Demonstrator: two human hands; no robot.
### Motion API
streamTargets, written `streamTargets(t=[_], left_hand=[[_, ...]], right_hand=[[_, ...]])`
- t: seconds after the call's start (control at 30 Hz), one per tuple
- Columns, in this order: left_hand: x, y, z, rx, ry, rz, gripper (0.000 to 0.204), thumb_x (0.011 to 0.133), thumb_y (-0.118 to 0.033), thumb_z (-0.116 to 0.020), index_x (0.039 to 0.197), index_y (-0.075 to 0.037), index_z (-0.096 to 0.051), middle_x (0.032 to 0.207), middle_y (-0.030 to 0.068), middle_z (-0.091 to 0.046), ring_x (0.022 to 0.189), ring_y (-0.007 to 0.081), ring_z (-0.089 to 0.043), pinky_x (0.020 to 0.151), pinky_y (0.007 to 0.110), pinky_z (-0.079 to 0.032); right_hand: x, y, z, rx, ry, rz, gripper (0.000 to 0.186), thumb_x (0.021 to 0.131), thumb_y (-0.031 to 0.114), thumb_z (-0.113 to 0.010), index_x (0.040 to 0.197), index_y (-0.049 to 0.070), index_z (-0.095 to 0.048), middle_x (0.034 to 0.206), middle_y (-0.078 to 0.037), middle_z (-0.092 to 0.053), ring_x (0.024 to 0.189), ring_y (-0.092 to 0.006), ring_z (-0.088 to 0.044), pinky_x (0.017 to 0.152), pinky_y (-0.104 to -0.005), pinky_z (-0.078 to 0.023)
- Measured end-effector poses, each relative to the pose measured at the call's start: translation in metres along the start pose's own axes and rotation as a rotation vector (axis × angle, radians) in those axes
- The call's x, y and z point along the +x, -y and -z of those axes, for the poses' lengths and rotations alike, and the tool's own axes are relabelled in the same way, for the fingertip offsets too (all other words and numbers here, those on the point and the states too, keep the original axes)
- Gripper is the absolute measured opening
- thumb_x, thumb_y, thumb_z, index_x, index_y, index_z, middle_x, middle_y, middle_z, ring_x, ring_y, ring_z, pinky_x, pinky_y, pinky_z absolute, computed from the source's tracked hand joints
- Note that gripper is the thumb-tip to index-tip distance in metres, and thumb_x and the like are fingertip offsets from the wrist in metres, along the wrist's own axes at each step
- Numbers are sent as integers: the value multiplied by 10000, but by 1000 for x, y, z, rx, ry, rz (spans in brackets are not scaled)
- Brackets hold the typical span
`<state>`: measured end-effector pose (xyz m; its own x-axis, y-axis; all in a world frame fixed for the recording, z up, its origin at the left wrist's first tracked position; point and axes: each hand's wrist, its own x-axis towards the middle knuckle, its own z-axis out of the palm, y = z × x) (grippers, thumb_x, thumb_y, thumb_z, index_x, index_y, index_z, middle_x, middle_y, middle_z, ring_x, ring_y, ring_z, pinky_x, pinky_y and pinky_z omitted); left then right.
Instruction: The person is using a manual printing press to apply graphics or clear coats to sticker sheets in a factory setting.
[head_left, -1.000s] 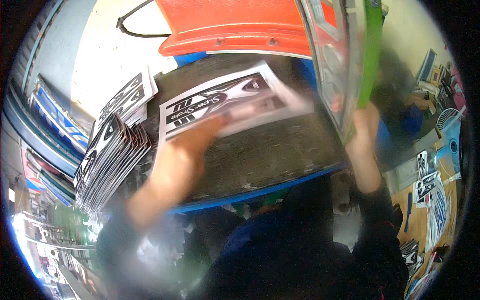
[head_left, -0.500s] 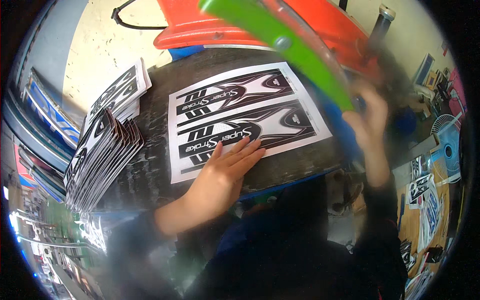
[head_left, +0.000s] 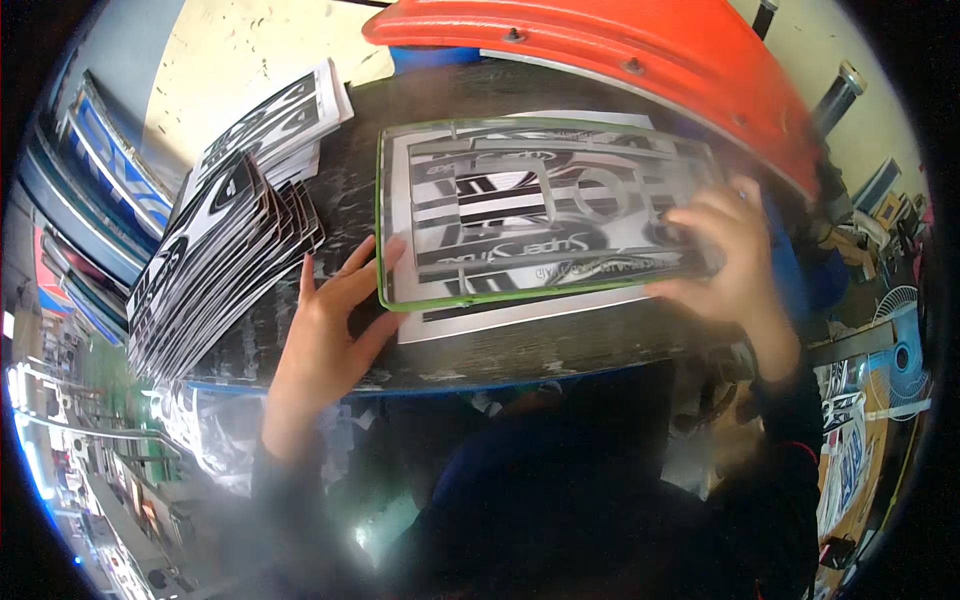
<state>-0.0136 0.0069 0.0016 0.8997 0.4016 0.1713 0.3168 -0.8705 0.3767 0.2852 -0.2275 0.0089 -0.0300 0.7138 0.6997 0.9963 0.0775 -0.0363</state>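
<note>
A clear, green-rimmed cutting die (head_left: 600, 200) lies over a printed sheet (head_left: 520, 320), whose black-and-white pattern shows through it. Along the near side and at the far edge the white margin of the sheet sticks out. My left hand (head_left: 335, 320) has its fingertips at the die's left end, thumb low near the corner. At the opposite end my right hand (head_left: 735, 265), somewhat blurred, grips the die with fingers bent over it. Left of the die leans a fanned stack of printed sheets (head_left: 215, 270).
A red machine arm (head_left: 600, 35) spans the far side of the dark, scuffed work surface (head_left: 480, 365). Flatter printed sheets (head_left: 290, 110) lie behind the fanned stack. Blue-edged panels (head_left: 110, 150) stand at far left; a blue fan (head_left: 900, 355) stands at right.
The die has come down from the upper right over the sheet. My left hand has moved off the sheet, leftward to the die's left end. The red arm sits further right in view.
</note>
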Motion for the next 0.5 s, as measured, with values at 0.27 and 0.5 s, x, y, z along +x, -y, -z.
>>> streamTargets(t=[0.27,0.5], left_hand=[[-1,8,2,-720,-90,90,592,910,-274,-565,1394,18,-388,1420,188,-438,1385,275,-324,1130,528,-71],[-3,9,3,-217,13,-57,987,603,-346,-846,1413,-23,-385,1461,154,-393,1407,347,-256,1117,576,-113]], right_hand=[[5,13,-9,-19,123,14,596,503,503,-860,846,62,-651,733,-40,-531,688,-217,-518,775,-370,-294],[3,16,-14,-31,144,8,583,491,502,-858,822,68,-652,730,-36,-534,696,-218,-523,763,-371,-289]])
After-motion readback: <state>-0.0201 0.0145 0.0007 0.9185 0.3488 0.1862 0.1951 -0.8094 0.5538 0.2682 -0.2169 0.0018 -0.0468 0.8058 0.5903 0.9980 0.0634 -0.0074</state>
